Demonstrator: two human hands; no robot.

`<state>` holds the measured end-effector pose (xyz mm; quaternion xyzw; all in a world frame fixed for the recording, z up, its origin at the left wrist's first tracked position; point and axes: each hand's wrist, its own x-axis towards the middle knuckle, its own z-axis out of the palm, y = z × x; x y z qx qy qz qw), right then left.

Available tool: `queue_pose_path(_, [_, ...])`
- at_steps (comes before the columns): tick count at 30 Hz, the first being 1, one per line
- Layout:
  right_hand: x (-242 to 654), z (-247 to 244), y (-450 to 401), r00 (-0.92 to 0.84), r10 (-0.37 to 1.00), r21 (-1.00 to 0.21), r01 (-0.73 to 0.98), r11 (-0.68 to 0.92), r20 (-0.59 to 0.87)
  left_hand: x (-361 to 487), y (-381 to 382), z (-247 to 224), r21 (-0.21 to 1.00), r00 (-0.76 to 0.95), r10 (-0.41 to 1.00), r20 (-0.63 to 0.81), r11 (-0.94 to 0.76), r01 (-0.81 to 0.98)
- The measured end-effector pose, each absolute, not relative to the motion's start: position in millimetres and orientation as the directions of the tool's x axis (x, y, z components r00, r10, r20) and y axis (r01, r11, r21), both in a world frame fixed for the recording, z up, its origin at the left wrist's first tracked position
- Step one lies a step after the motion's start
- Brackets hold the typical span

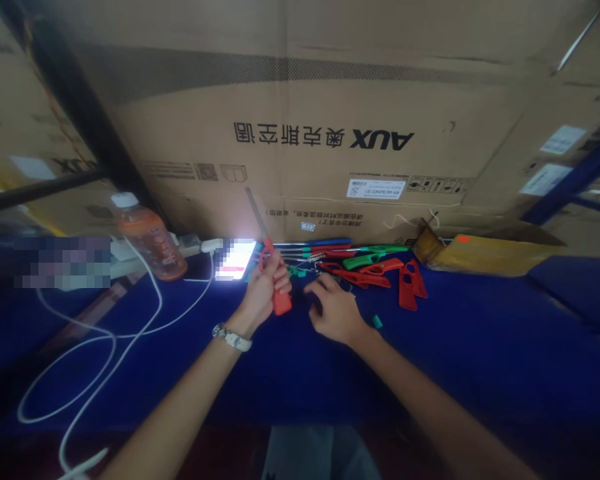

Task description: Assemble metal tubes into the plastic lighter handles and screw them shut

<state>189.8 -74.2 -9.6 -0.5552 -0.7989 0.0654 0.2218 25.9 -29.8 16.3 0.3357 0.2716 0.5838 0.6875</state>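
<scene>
Head view: the left hand (261, 293) wraps its fingers round a red long-necked lighter (267, 245), held up near the far edge of the blue table (455, 360). Its long axis slants: the metal tube points away toward the tall carton (300, 100) and a little left, while the blunt red end comes back toward the near edge and slightly right. The right hand (336, 312) is loosely curled, thumb apart from the forefinger, fingertips near small metal bits (315, 265); I can't tell whether they touch.

Along the far edge, red and green handles (354, 263) crowd together, and the carton rises just behind, so room is tight there. More lies between the forearms and toward the right side, past a small green piece (377, 322). A white cable (114, 339) loops over the left side, below a lit phone (236, 260) and an orange bottle (153, 241). A yellow box (495, 259) sits at the far right.

Upside down, the carton reads "AUX 奥克斯空调"; its white label (377, 189) and the bottle's lettering are too blurred for me.
</scene>
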Motion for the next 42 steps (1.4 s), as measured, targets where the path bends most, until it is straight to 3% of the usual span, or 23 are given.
queue_pose_path(3, [185.8,-4.9,-69.1,-0.467,0.845,-0.177,0.837,0.517,0.261,18.4,-39.6,18.6,0.815,0.161,0.987,0.007,0.088,-0.573])
queue_pose_path(11, [176.1,-0.1,-53.7,-0.541,0.818,-0.073,0.824,0.562,0.196,-2.4,-54.7,32.5,0.875,0.146,0.988,0.046,0.031,-0.484])
queue_pose_path(14, [178.0,5.4,-48.4,-0.531,0.820,-0.087,0.826,0.558,0.214,-8.5,-56.6,37.1,0.904,0.146,0.987,0.074,-0.005,-0.428])
queue_pose_path(17, [187.6,11.4,-39.2,-0.478,0.826,-0.197,0.816,0.543,0.297,-8.5,-56.5,38.9,0.925,0.132,0.986,0.104,-0.047,-0.377])
queue_pose_path(19, [199.4,14.5,-31.6,-0.386,0.832,-0.351,0.774,0.527,0.399,-5.3,-54.8,37.4,0.947,0.125,0.987,0.099,-0.054,-0.318])
queue_pose_path(23, [228.8,14.6,-20.2,-0.050,0.833,-0.679,0.554,0.482,0.551,7.1,-46.7,25.3,0.993,0.126,0.986,0.114,-0.112,-0.023])
queue_pose_path(28, [250.5,2.2,-27.2,0.374,0.768,-0.853,0.270,0.447,0.520,26.4,-37.0,2.1,0.930,0.199,0.959,0.200,-0.249,0.269])
queue_pose_path(31, [250.5,-3.5,-37.4,0.448,0.790,-0.896,0.060,0.440,0.418,33.4,-37.1,-7.0,0.835,0.286,0.933,0.218,-0.330,0.440])
queue_pose_path(35, [246.8,0.5,-44.7,0.424,0.818,-0.885,-0.075,0.460,0.389,33.9,-41.4,-12.8,0.594,0.458,0.857,0.236,-0.500,0.630])
queue_pose_path(42, [241.3,15.7,-39.6,0.314,0.881,-0.877,-0.217,0.429,0.354,33.9,-38.5,-16.7,0.132,0.702,0.699,0.139,-0.715,0.686])
